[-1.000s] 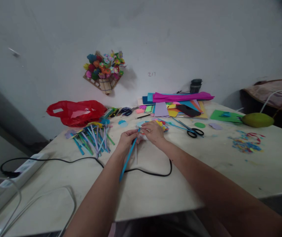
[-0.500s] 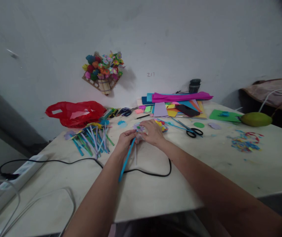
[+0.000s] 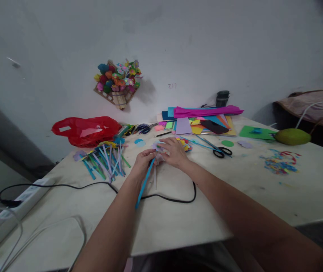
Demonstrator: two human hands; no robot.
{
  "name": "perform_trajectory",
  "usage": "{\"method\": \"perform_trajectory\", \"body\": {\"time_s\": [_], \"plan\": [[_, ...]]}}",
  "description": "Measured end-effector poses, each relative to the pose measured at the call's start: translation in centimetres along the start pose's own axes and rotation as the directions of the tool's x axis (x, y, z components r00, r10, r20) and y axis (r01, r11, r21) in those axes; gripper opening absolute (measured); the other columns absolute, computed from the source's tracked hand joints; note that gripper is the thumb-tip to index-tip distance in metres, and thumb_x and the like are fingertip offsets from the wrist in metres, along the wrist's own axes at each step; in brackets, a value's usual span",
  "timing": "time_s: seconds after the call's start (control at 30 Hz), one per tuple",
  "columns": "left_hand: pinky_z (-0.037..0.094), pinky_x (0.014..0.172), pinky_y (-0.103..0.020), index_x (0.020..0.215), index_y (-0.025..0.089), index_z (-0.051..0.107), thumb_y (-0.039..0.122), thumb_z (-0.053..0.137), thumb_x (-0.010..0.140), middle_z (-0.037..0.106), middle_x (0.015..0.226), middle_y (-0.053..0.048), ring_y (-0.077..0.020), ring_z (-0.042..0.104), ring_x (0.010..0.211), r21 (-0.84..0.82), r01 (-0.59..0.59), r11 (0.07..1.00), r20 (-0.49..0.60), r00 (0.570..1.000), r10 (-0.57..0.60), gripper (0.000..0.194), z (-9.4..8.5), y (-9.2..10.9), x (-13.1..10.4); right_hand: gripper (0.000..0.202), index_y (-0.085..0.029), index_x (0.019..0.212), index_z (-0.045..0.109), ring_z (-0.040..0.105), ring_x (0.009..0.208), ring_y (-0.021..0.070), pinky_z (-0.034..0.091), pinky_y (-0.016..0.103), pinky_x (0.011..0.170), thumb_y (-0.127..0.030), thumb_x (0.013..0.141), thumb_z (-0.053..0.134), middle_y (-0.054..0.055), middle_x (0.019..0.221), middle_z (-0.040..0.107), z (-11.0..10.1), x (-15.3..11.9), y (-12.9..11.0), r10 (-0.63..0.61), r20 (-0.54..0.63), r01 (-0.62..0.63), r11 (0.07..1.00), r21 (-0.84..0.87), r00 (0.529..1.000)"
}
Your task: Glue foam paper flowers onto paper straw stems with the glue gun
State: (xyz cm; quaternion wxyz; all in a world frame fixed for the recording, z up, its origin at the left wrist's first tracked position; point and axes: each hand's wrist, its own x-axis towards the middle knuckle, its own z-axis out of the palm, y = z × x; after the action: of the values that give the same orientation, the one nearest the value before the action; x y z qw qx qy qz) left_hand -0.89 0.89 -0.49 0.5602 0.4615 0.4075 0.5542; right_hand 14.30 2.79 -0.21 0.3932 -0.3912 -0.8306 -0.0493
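While the left hand (image 3: 143,159) pinches the blue stick (image 3: 145,182) near its upper end, fingers closed, the right hand's (image 3: 174,153) fingers curve over a pale purple flower (image 3: 158,147) there; their grip is hidden. Below the fingers, the stick slants above the surface (image 3: 175,223).

Both bare forearms (image 3: 109,223) reach from the near side toward the far, converging where the pinching left hand (image 3: 144,158) sits just left of the arched right hand (image 3: 174,153).

Gray wall (image 3: 206,45) behind lt tbl (image 3: 178,223)
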Motion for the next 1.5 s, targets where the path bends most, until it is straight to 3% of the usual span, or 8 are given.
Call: {"method": "perform_trajectory", "body": {"time_s": [0.27, 0.5, 1.07, 1.27, 1.5], "plan": [[0.034, 0.038, -0.020, 0.081, 0.011, 0.059, 0.023, 0.071, 0.049, 0.055, 0.043, 0.004, -0.0076, 0.046, 0.034, -0.009, 0.000, 1.000, 0.002, 1.000, 0.000, 0.037, 0.0, -0.1, 0.0, 0.038, -0.022, 0.105, 0.060, 0.043, 0.102, 0.0229, 0.033, 0.039, 0.087, -0.019, 0.067, 0.055, 0.003, 0.116, 0.054, 0.7, 0.1, 0.4, 0.000, 0.003, 0.000, 0.999, 0.049, 1.000], [0.035, 0.040, -0.021, 0.086, 0.009, 0.062, 0.022, 0.070, 0.051, 0.054, 0.042, 0.002, -0.0082, 0.047, 0.035, -0.020, -0.001, 1.000, -0.031, 1.000, 0.000, 0.039, 0.1, -0.3, 0.1, 0.036, -0.017, 0.101, 0.062, 0.048, 0.094, 0.0212, 0.037, 0.034, 0.083, -0.016, 0.065, 0.057, 0.006, 0.098, 0.062, 1.1, 0.2, 0.3, 0.011, -0.009, -0.010, 0.994, 0.110, 1.000], [0.036, 0.039, -0.019, 0.089, 0.007, 0.064, 0.018, 0.067, 0.053, 0.055, 0.041, 0.001, -0.0087, 0.048, 0.036, 0.011, 0.010, 1.000, -0.071, 0.997, -0.009, 0.038, -0.1, -0.2, 0.2, 0.033, -0.015, 0.102, 0.062, 0.050, 0.090, 0.0198, 0.037, 0.032, 0.082, -0.022, 0.070, 0.057, 0.007, 0.096, 0.064, 1.3, 0.5, -0.1, 0.124, 0.115, -0.145, 0.968, 0.205, 0.986], [0.034, 0.038, -0.018, 0.092, 0.007, 0.063, 0.020, 0.067, 0.054, 0.056, 0.042, 0.001, -0.0076, 0.048, 0.036, 0.024, 0.003, 1.000, -0.059, 0.998, -0.002, 0.041, -0.1, -0.3, 0.0, 0.031, -0.017, 0.100, 0.063, 0.052, 0.087, 0.0190, 0.038, 0.031, 0.079, -0.020, 0.070, 0.056, 0.005, 0.093, 0.064, 0.9, 0.6, -0.4, 0.170, 0.178, -0.212, 0.943, 0.257, 0.969], [0.035, 0.039, -0.019, 0.088, 0.008, 0.065, 0.018, 0.067, 0.052, 0.056, 0.044, 0.001, -0.0077, 0.048, 0.037, 0.016, -0.009, 1.000, -0.058, 0.998, 0.009, 0.038, -0.2, -0.3, 0.0, 0.027, -0.019, 0.094, 0.066, 0.055, 0.081, 0.0182, 0.040, 0.027, 0.072, -0.018, 0.069, 0.054, 0.003, 0.088, 0.066, 1.0, 0.8, -0.2, 0.185, 0.226, -0.269, 0.857, 0.440, 0.957]]}}
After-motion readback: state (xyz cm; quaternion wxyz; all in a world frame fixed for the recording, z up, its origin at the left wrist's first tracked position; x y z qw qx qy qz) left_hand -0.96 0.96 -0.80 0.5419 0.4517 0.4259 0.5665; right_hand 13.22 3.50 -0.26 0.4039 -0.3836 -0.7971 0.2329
